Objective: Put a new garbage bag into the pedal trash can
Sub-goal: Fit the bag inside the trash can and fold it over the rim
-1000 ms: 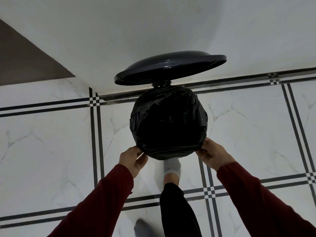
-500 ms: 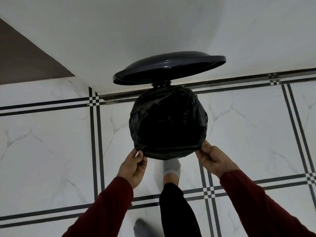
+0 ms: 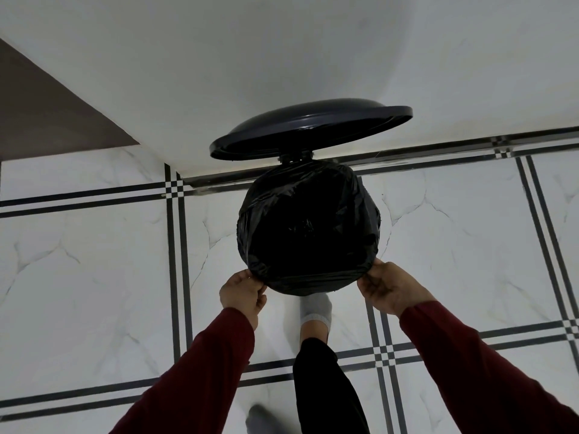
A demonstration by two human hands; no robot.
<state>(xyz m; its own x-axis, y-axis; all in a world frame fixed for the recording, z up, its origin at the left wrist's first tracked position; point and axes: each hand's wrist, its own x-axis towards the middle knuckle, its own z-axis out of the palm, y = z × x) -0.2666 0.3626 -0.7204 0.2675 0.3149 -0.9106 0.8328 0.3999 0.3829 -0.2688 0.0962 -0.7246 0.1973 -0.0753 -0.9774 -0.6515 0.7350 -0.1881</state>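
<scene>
On the tiled floor (image 3: 94,277), left hand (image 3: 242,292) and right hand (image 3: 387,288) pinch the garbage bag (image 3: 308,227).

A shiny white marble-look tile floor (image 3: 94,277) with thin black double lines crossing into little checker squares meets a plain white wall (image 3: 282,51), and a flat brown panel (image 3: 40,114) fills the upper left corner in soft, dim light.
</scene>
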